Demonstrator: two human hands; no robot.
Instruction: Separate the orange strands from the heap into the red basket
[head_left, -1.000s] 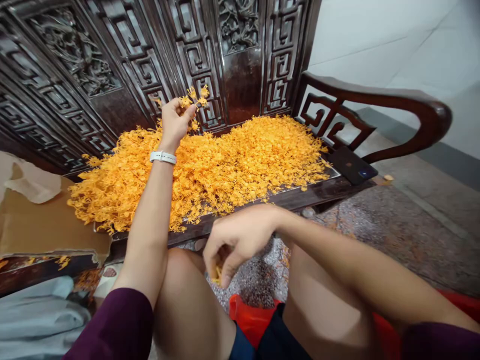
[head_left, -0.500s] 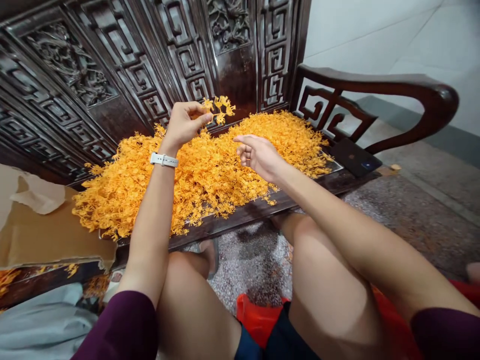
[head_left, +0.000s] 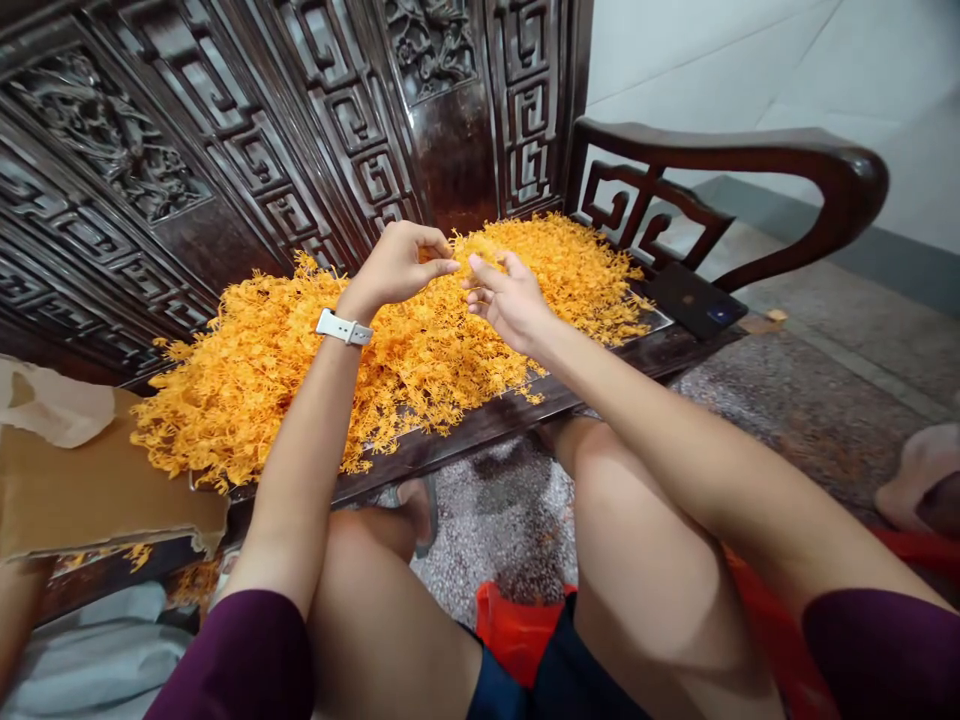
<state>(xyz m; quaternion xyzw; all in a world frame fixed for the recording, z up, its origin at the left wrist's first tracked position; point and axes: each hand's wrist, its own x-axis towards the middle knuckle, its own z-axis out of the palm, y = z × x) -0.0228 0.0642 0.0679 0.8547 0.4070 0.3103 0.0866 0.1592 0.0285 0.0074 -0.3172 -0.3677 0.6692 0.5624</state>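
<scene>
A long heap of small orange plastic-looking pieces (head_left: 420, 350) covers the seat of a dark carved wooden bench (head_left: 420, 455). Above its middle, my left hand (head_left: 405, 262), with a white watch band (head_left: 343, 327) at the wrist, pinches an orange piece between thumb and forefinger. The piece blends into the heap behind it. My right hand (head_left: 510, 298) is just to the right, palm turned inward, its thumb and fingertips close to the same piece. Whether the right fingers touch it cannot be made out.
A dark phone (head_left: 694, 300) lies at the bench's right end, below the curved armrest (head_left: 750, 155). Cardboard (head_left: 97, 490) stands at the left. A red plastic seat (head_left: 517, 630) shows between my legs. Part of another person (head_left: 926, 480) is at the right edge.
My left hand has moved right and slightly down with the orange piece, toward my right hand, whose fingers have shifted. The view has turned slightly, and more of the other person shows.
</scene>
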